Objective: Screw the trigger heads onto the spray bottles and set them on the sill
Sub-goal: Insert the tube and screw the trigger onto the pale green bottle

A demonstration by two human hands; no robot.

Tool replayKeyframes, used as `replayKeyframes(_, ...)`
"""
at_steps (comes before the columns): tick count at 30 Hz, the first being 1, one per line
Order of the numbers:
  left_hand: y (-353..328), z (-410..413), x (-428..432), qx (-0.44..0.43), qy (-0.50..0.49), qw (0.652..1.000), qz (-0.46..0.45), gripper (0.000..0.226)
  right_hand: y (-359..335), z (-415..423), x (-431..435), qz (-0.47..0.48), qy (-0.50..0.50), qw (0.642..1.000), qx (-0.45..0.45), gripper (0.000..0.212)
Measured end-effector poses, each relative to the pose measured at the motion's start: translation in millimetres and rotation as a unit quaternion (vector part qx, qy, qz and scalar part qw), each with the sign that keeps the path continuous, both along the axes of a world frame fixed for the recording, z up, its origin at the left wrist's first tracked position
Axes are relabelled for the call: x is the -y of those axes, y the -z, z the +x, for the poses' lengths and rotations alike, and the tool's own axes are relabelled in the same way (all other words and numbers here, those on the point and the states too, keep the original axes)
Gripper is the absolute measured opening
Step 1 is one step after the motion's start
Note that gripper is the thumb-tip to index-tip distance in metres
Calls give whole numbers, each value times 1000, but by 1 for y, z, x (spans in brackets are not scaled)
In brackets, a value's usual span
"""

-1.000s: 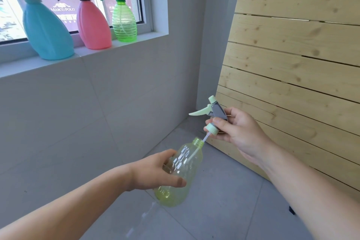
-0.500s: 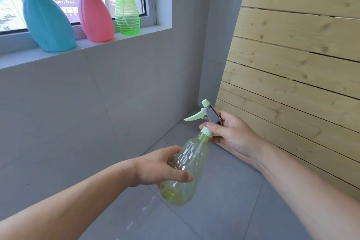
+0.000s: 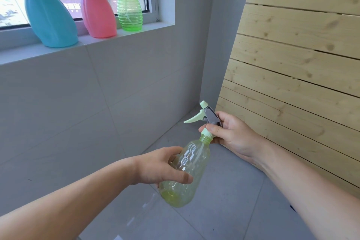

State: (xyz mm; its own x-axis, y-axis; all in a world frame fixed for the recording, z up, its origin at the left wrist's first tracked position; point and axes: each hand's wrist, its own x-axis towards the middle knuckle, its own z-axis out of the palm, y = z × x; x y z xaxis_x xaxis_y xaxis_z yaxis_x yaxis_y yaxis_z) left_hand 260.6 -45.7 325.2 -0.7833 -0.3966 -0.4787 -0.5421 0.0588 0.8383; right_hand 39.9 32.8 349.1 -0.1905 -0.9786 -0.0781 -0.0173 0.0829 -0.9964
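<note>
- The yellow-green bottle (image 3: 187, 171) sits low in the middle of the frame, held in the air above the grey tiled floor (image 3: 224, 200) and tilted so its neck leans up and to the right
- It is see-through plastic with a faceted, pebbled wall that catches the light; the base looks a denser yellow-green, and the threaded neck is a stronger green
- The trigger head (image 3: 205, 118) rests on that neck: a pale mint collar at the mouth, a grey body above it, a pale mint lever pointing left and a small mint nozzle cap at the very top
- Threads show below the collar, so the collar is not fully down on the neck
- The left hand (image 3: 161, 167) comes in from the lower left and wraps the bottle's body, thumb across the front, fingers curled behind
- The right hand (image 3: 231, 136) comes in from the lower right and is closed on the trigger head, thumb pressed at the collar and fingers behind the grey body
- In the upper left of the frame the sill (image 3: 97, 41) carries three capped bottles in a row: a blue bottle (image 3: 50, 19), a pink bottle (image 3: 97, 13) just to its right, and a small ribbed green bottle (image 3: 129, 9) at the right end
- A pale wooden slatted panel (image 3: 296, 64) leans along the right side of the frame
</note>
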Motion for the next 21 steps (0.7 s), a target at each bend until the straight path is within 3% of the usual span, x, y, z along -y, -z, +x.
replayKeyframes(4, -3, -1, -1, -17, -6, 1000, 22, 33, -2, 1, -2, -20, -12, 1000, -2, 19)
replayKeyframes(9, -6, -2, -3, -32, -15, 999, 22, 44, -2, 4, 0, -34, 2, 999, -8, 18)
replayKeyframes(15, -6, -5, -7, -15, -13, 1000, 17, 35, 1, 6, 0, -20, 26, 998, -60, 12)
replayKeyframes(21, -9, -6, -8, -14, -10, 1000, 18, 38, 2, 5, 2, -22, 32, 992, -117, 22)
